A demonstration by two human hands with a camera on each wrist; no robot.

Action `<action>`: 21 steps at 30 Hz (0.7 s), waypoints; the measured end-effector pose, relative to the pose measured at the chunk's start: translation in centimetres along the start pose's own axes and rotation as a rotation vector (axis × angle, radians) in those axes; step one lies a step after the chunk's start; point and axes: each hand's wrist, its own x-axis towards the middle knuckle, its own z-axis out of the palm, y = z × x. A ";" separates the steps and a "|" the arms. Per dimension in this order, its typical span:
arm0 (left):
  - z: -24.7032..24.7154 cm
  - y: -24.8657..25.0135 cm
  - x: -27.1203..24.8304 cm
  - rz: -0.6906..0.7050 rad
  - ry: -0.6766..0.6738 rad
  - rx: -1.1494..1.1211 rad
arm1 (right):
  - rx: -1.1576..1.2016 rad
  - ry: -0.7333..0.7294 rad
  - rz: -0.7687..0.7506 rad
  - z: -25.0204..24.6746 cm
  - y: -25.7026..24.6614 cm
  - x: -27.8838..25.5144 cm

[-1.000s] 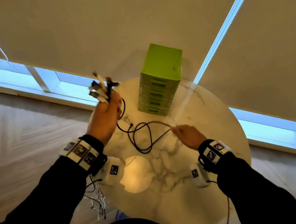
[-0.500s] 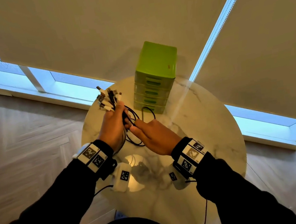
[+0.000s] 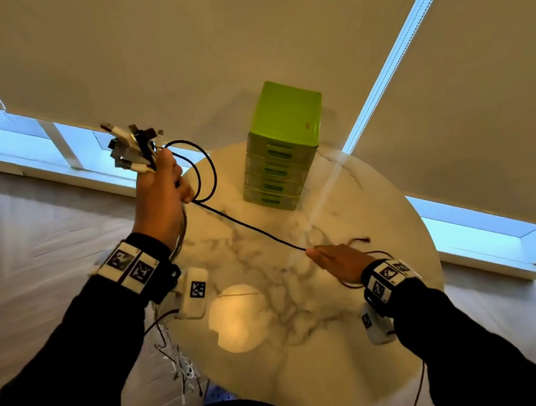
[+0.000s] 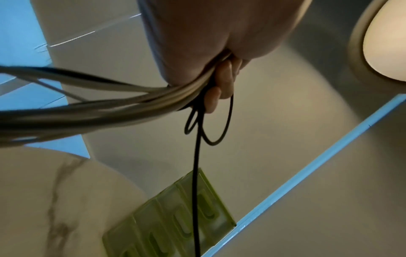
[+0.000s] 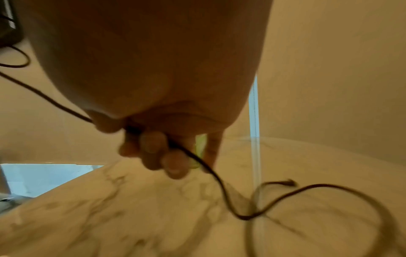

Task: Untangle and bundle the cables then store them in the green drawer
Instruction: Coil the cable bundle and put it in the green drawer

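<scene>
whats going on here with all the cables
A person is sorting cables at a round marble table. The left hand grips a bunch of cables, plugs sticking up. A black cable loops off it and runs straight to the right hand, which holds it further along. The green drawer unit is shut.

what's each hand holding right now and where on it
The left hand grips a bundle of cables just below their plug ends. The right hand pinches the black cable partway along, its free end trailing behind.
</scene>
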 end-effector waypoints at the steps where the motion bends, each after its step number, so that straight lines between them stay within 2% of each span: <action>1: 0.2 -0.2 -0.4 0.020 -0.018 0.061 | -0.046 0.038 0.068 -0.7 0.0 0.2; 3: 0.8 -0.7 -1.8 0.078 -0.089 0.268 | -0.048 0.252 0.115 -2.3 -1.2 0.5; 5: 1.7 -1.8 -3.9 0.097 -0.185 0.492 | 0.050 0.485 0.058 -3.4 -3.9 0.5; 7: 2.9 -3.2 -5.8 0.062 -0.250 0.578 | 0.193 0.615 -0.093 -3.6 -7.5 0.2; 9: 3.9 -4.3 -7.1 -0.027 -0.303 0.517 | 0.273 0.674 -0.293 -3.5 -10.8 -0.7; 12: 4.5 -4.6 -7.4 -0.301 -0.283 0.063 | 0.266 0.637 -0.495 -2.8 -13.5 -1.7; 14: 4.0 -3.9 -7.1 -0.427 -0.280 -0.098 | 0.146 0.551 -0.570 -2.3 -13.9 -2.0; 18: 3.2 -3.3 -6.6 -0.418 -0.288 -0.062 | -0.039 0.495 -0.724 -1.8 -13.9 -2.6; 21: 3.1 -3.7 -6.2 -0.393 -0.197 -0.040 | -0.078 0.454 -0.713 -1.9 -13.3 -2.8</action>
